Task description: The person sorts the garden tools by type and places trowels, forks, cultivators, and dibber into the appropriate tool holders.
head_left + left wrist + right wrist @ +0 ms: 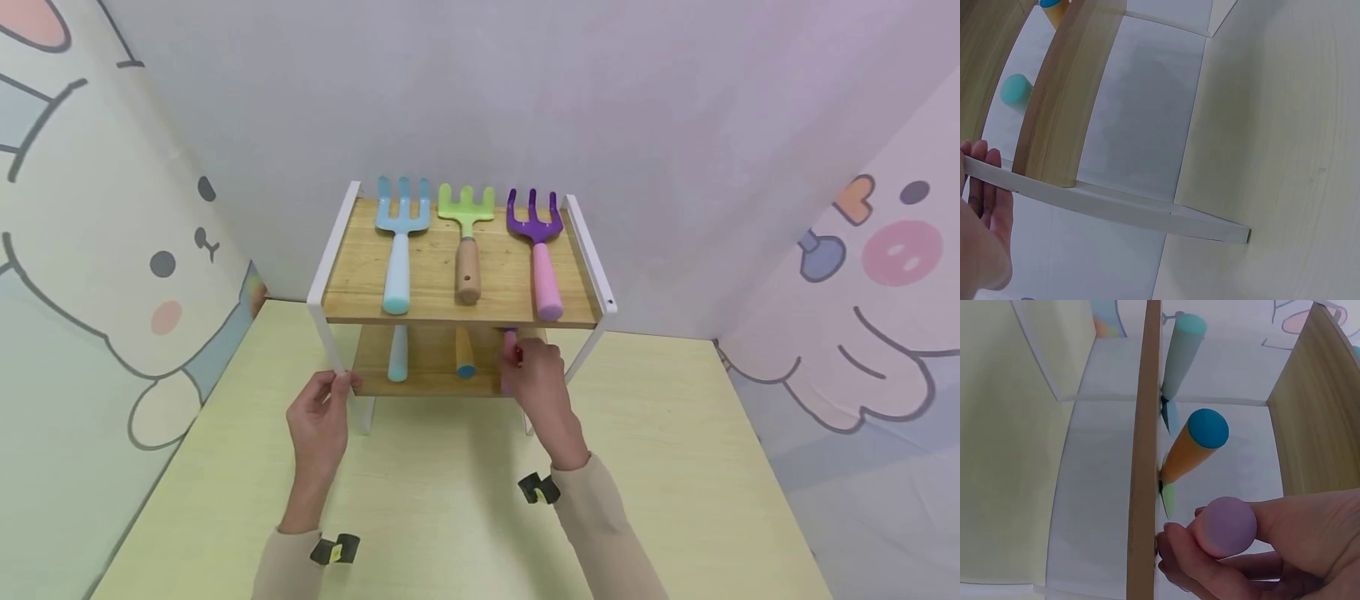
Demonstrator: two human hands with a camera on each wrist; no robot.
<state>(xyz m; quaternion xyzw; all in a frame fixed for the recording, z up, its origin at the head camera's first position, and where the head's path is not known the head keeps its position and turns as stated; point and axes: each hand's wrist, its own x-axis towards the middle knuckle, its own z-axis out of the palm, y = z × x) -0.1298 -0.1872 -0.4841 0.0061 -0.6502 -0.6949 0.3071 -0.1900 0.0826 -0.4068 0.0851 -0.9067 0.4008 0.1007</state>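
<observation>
Pink-handled tool [1229, 526]: on the lower shelf [427, 382] of the rack, at its right end; only the handle shows.
Right hand [542, 385]: fingers [1192, 557] and thumb curled round the pink handle's end, reaching in under the top shelf [435, 283].
Left hand [321, 417]: fingers [985, 187] curled round the rack's white front-left leg [335, 358], holding it.
Lower shelf neighbours: orange handle with a blue cap [1200, 440] just beside the pink one, pale blue handle [1180, 350] further left.
Top shelf: light blue fork [399, 242], green fork with wooden handle [467, 237], purple fork with pink handle [538, 246], side by side.
Rack: stands on a pale yellow table [450, 500] against the wall.
</observation>
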